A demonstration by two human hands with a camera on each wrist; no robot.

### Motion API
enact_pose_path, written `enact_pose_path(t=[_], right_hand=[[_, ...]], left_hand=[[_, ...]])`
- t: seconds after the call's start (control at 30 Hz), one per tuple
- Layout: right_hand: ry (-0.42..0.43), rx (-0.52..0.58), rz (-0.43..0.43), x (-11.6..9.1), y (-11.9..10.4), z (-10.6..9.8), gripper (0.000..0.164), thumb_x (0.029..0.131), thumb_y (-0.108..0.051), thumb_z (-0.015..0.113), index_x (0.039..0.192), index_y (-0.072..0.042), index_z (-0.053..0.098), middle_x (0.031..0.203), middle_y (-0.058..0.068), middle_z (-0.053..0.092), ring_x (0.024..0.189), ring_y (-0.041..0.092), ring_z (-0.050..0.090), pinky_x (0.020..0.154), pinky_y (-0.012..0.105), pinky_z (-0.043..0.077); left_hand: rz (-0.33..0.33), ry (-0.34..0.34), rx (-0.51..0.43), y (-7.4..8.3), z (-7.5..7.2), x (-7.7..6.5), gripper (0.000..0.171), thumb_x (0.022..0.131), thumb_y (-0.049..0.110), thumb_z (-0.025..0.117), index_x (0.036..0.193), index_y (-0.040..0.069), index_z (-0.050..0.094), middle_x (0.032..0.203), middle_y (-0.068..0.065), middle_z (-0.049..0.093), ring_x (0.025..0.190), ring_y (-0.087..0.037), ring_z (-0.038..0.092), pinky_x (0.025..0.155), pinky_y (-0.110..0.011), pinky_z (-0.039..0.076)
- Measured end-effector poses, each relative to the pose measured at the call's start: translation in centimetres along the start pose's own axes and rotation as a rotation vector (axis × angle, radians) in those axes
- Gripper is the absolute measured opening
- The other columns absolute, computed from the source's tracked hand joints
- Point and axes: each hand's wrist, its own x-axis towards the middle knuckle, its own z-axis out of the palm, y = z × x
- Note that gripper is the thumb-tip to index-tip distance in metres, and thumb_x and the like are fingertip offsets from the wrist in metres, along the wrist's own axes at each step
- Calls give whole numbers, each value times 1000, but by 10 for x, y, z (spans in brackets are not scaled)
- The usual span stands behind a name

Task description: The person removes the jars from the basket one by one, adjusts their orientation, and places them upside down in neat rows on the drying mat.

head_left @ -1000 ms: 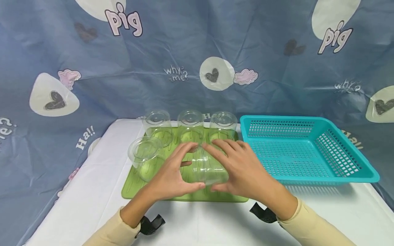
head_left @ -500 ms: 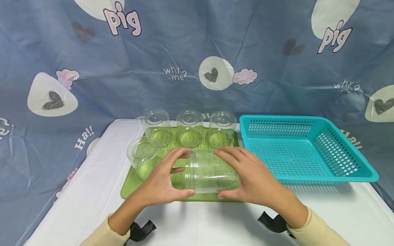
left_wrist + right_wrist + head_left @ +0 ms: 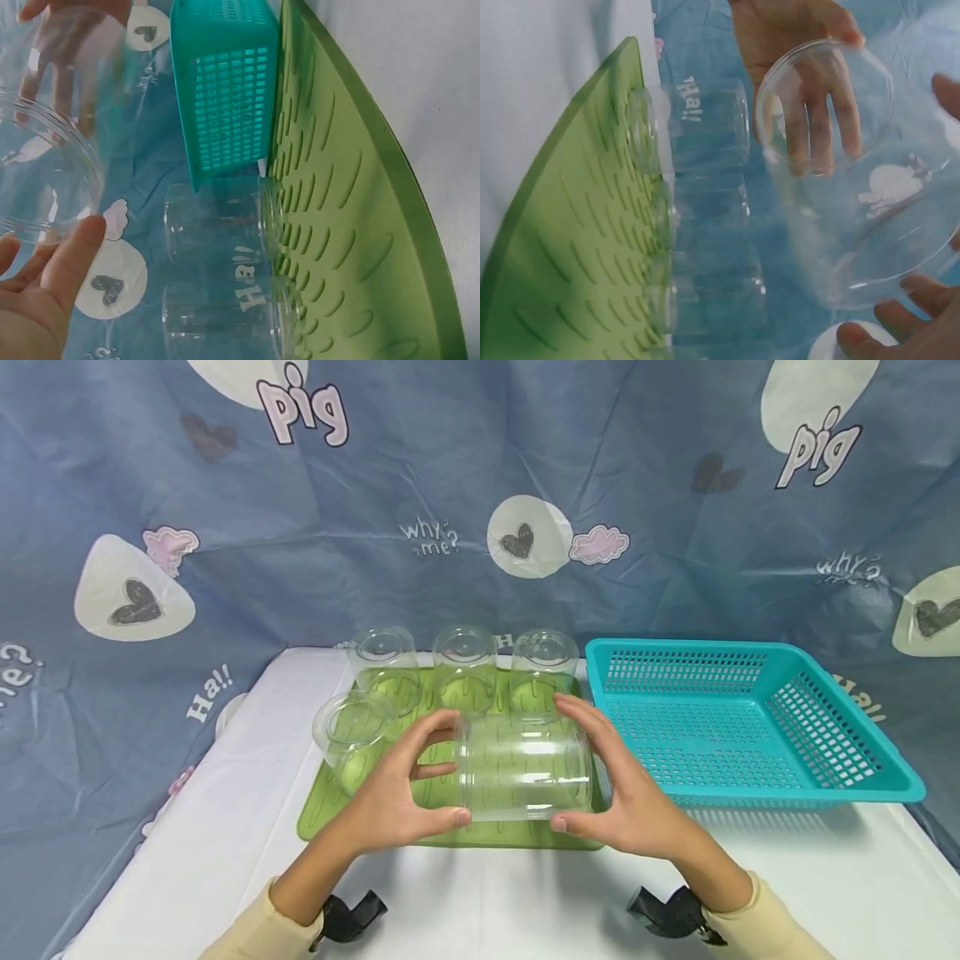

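Observation:
A clear plastic jar (image 3: 525, 768) lies sideways in the air above the green mat (image 3: 442, 837), its ridged mouth toward the left. My left hand (image 3: 386, 802) holds the mouth end, thumb below and fingers over the top. Around the base end curve the thumb and fingers of my right hand (image 3: 637, 802). In the left wrist view the thumb of the left hand (image 3: 45, 300) touches the rim. In the right wrist view several fingertips of the right hand (image 3: 922, 322) are at the jar's base. The jar looks see-through, with nothing visible inside.
Upside-down clear jars stand in a back row on the mat, such as the middle jar (image 3: 465, 668). Another jar (image 3: 356, 735) stands at the mat's left. A turquoise basket (image 3: 750, 797) sits on the white table at right. Printed blue cloth (image 3: 480, 468) hangs behind.
The hands have spread apart along the jar, the right one moving rightward to its base. The jar has shifted rightward and more of it shows. The other jars and the basket stay put.

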Motion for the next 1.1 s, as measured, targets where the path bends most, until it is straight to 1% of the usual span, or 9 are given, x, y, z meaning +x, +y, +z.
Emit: enact_pose_path(t=[0.1,0.23,0.57,0.67,0.8,0.9,0.93,1.0,1.1], right_hand=[[-14,141,-37,-2,6,0,123,67,-5,87,160,-14,8,166,10,15,154,17,18,119,55,35],[-10,246,-77,-1,9,3,123,67,2,85,160,-10,5,164,13,17,146,17,33,107,38,52],[-2,116,-27,0,1,-1,121,63,-9,91,159,-14,17,161,6,28,137,18,44,102,35,55],[-12,-7,-26,0,-1,-9,119,63,-19,93,158,-14,21,161,5,28,138,20,42,100,33,55],[-44,-155,-31,0,-4,-23,119,62,-24,94,158,-16,24,160,6,29,140,20,38,98,33,55],[-76,-237,-43,2,-6,-34,120,61,-24,95,158,-16,24,159,7,31,140,21,39,97,33,55],[-87,-264,-40,3,-6,-37,121,60,-24,95,158,-17,24,159,6,31,140,21,40,98,33,56],[-100,-317,-44,4,-8,-43,122,59,-25,96,158,-16,24,158,6,32,139,21,41,97,34,56],[-114,-393,-30,7,-10,-53,122,58,-28,96,157,-18,25,158,6,32,139,23,41,97,41,56]], left_hand=[[16,-26,-102,-4,0,3,94,74,4,82,152,9,30,149,-19,44,136,-39,48,100,-38,57],[2,-83,-161,-6,3,2,92,81,5,76,156,13,22,156,-20,35,140,-41,43,106,-42,53],[-3,-99,-62,-11,0,-8,88,88,11,73,157,25,21,161,-12,29,144,-32,41,113,-40,47],[99,-26,39,-10,-5,-19,76,86,4,73,151,16,37,153,-11,42,139,-21,48,109,-32,51],[431,172,237,-9,-18,-42,29,87,7,72,115,2,66,119,-14,65,117,-14,61,105,-20,50],[587,340,292,-13,-36,-61,9,86,5,70,89,-4,70,98,-13,70,103,-14,65,103,-18,49],[568,385,291,-15,-43,-67,7,86,0,69,87,-6,70,95,-12,70,101,-12,65,102,-17,49],[403,470,308,-22,-59,-79,7,83,-9,67,89,-8,70,94,-7,71,98,-4,65,96,-12,51],[3,462,461,-36,-80,-94,20,82,-8,69,101,-1,70,101,-3,70,93,14,58,84,-4,49]])
